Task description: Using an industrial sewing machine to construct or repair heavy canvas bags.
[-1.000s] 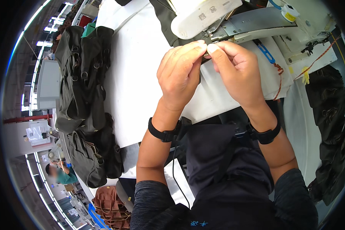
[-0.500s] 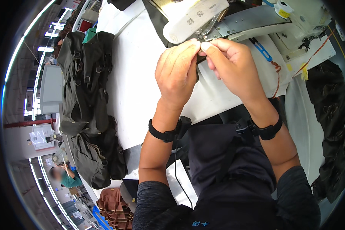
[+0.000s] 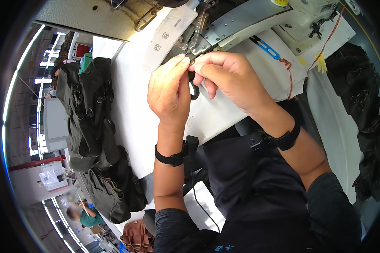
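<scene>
Across the middle of the view spreads the white table point(image 3: 133, 114), the broadest thing here, with a sewing machine point(image 3: 245, 21) reaching over its far side. On the left lies a long pile of dark green bags point(image 3: 88, 122), buckles and rings showing. At the right edge, apart from the table, is a heap of dark pieces point(image 3: 346, 92), too bunched to tell apart. A brown bag point(image 3: 137, 236) sits at the lower left, beyond the near end of the pile.

Of the two bare hands, the left hand point(image 3: 169, 90) and the right hand point(image 3: 228, 78) meet just in front of the machine's stitching end, fingertips almost touching. The fingers of both are closed in a pinch on a dark strap point(image 3: 194, 90), whose curved lower part hangs below them over the table. Blue snips point(image 3: 266, 48) on an orange cord lie to the right of the hands, untouched. Smallest is a metal fitting point(image 3: 193, 62) at the fingertips, mostly covered.

The handling of the strap looks partway through: it is in the fingers, not set down. Whether it bears any stitching, and how much remains, cannot be told behind the fingertips.
</scene>
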A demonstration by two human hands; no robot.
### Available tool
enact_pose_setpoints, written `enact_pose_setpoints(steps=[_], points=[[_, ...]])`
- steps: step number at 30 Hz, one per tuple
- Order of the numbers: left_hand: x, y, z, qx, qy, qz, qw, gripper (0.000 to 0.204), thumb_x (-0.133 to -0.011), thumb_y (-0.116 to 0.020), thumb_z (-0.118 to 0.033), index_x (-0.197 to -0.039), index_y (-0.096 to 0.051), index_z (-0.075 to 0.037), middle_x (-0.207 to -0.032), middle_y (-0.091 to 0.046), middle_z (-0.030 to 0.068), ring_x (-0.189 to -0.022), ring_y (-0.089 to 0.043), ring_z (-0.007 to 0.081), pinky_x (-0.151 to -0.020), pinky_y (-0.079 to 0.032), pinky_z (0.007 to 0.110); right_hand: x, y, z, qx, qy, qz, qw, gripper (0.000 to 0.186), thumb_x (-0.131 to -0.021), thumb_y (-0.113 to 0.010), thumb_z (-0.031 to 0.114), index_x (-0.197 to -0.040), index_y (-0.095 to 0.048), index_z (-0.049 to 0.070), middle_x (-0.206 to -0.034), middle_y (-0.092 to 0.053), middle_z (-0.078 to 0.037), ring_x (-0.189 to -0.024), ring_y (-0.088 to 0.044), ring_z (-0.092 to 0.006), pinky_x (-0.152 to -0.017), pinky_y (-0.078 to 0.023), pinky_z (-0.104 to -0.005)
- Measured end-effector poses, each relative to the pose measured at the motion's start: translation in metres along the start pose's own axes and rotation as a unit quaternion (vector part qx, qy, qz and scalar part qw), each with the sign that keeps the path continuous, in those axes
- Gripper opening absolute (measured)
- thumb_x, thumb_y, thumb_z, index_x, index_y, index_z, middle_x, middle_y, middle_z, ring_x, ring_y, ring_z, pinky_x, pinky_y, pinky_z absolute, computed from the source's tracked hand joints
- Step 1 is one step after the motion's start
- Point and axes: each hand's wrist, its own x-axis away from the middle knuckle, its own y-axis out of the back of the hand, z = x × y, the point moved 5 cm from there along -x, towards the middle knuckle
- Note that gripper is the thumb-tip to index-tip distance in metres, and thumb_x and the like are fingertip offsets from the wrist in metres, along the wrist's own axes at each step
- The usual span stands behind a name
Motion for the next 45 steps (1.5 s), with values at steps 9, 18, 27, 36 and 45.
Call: enact_pose_setpoints(steps=[9,18,27,36,45], points=[[0.003,0.001,0.003,-0.014,-0.032,0.001,0.999,0.032,-0.078,-0.077,0.01,-0.105,-0.074,-0.005,-0.105,-0.077,0.0111,-0.088,-0.073,0.0244,-0.074,-0.054,0.032,-0.005,-0.004,0.002,0.0,-0.003,-0.051,0.999,0.021,-0.097,-0.059,0.012,-0.091,-0.072,-0.004,-0.075,-0.07,-0.006,-0.055,-0.055,-0.0061,-0.05,-0.047,-0.024],[0.002,0.002,0.003,-0.032,-0.058,0.011,0.998,0.03,-0.076,-0.079,0.009,-0.102,-0.074,-0.005,-0.101,-0.079,0.0089,-0.089,-0.075,0.0219,-0.073,-0.054,0.031,-0.004,-0.007,-0.004,-0.008,0.035,-0.086,0.996,0.022,-0.098,-0.061,0.013,-0.089,-0.073,-0.003,-0.069,-0.069,-0.005,-0.05,-0.057,-0.0064,-0.048,-0.045,-0.0228],[-0.005,0.004,0.005,-0.019,-0.026,0.038,0.999,0.027,-0.078,-0.077,0.015,-0.1,-0.074,-0.001,-0.098,-0.078,0.0119,-0.092,-0.076,0.0263,-0.081,-0.06,0.034,-0.003,0.001,-0.002,0.032,-0.007,-0.038,0.999,0.027,-0.101,-0.061,0.017,-0.09,-0.072,-0.004,-0.071,-0.07,-0.006,-0.054,-0.06,-0.0071,-0.05,-0.048,-0.0231],[-0.01,0.004,0.005,-0.046,-0.041,0.047,0.997,0.025,-0.08,-0.077,0.012,-0.099,-0.074,-0.003,-0.098,-0.078,0.0112,-0.092,-0.076,0.0257,-0.081,-0.059,0.033,-0.008,0.03,0.029,0.158,0.011,-0.045,0.986,0.03,-0.102,-0.062,0.024,-0.087,-0.069,-0.001,-0.068,-0.065,-0.003,-0.051,-0.059,-0.0064,-0.048,-0.047,-0.0222],[-0.007,0.001,0.008,-0.042,-0.042,0.048,0.997,0.023,-0.08,-0.077,0.012,-0.098,-0.074,-0.003,-0.099,-0.078,0.0107,-0.092,-0.076,0.0249,-0.081,-0.059,0.033,-0.031,0.02,0.056,0.254,0.061,0.001,0.965,0.024,-0.099,-0.064,0.023,-0.091,-0.067,0.001,-0.066,-0.066,-0.004,-0.05,-0.059,-0.0088,-0.048,-0.046,-0.0245]])
